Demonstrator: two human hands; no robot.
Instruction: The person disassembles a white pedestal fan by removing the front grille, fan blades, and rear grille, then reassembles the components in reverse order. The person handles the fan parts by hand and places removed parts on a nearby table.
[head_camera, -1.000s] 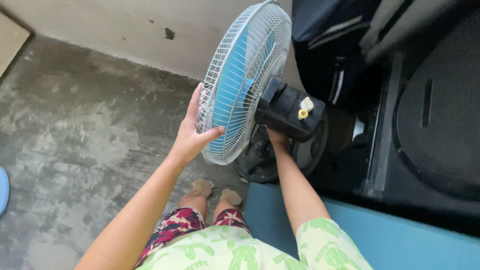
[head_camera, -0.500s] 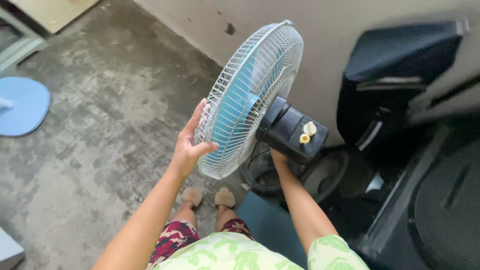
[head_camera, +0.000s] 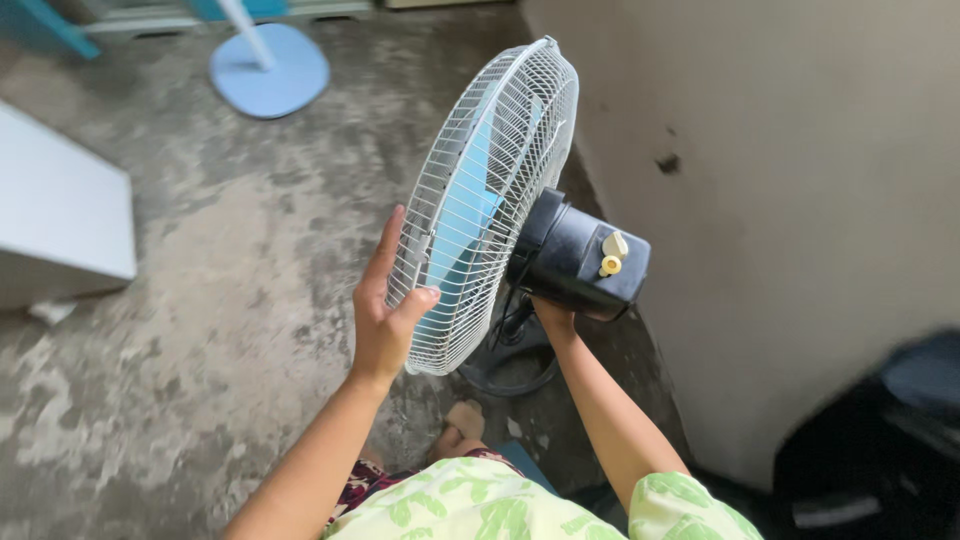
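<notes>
Two hands on fan (head_camera: 490, 200) | white grille, blue blades, black motor | left hand (head_camera: 385, 320) fingers clamp grille rim | right hand (head_camera: 553, 318) fingers hidden, cannot tell

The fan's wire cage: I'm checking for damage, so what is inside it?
Inside the white cage light blue blades show through the wires. The hub cannot be seen. The left hand grips the cage's rim.

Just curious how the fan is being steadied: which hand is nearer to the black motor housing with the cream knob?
Right. The right hand is tucked directly under the black motor housing, apparently touching it. The left hand is on the front rim of the white grille, further away.
</notes>
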